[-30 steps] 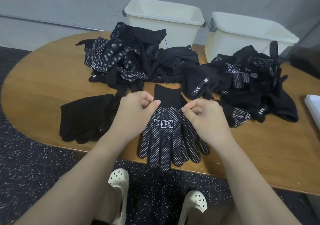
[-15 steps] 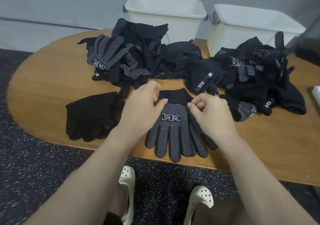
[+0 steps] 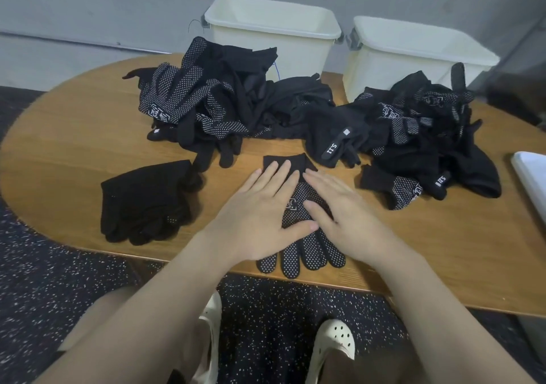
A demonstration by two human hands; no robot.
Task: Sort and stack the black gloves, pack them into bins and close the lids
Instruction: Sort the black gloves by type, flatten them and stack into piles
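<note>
A black dotted glove (image 3: 307,253) lies flat near the table's front edge, cuff pointing away from me. My left hand (image 3: 260,212) and my right hand (image 3: 339,209) both press flat on it with straight fingers, side by side. A stack of plain black gloves (image 3: 141,203) lies to the left. A large heap of mixed black gloves (image 3: 224,103) sits behind, and a second heap (image 3: 419,135) spreads to the right. Two cream bins stand open at the back, the left bin (image 3: 298,46) and the right bin (image 3: 393,61).
The oval wooden table (image 3: 74,135) has bare wood at the left and at the front right. A white flat object (image 3: 531,179) lies at the right edge. My feet in white clogs (image 3: 334,345) stand under the front edge on dark speckled floor.
Both hands let go of the pinched glove edges and now lie flat and spread on the dotted glove. The glove sits further onto the table than before.
</note>
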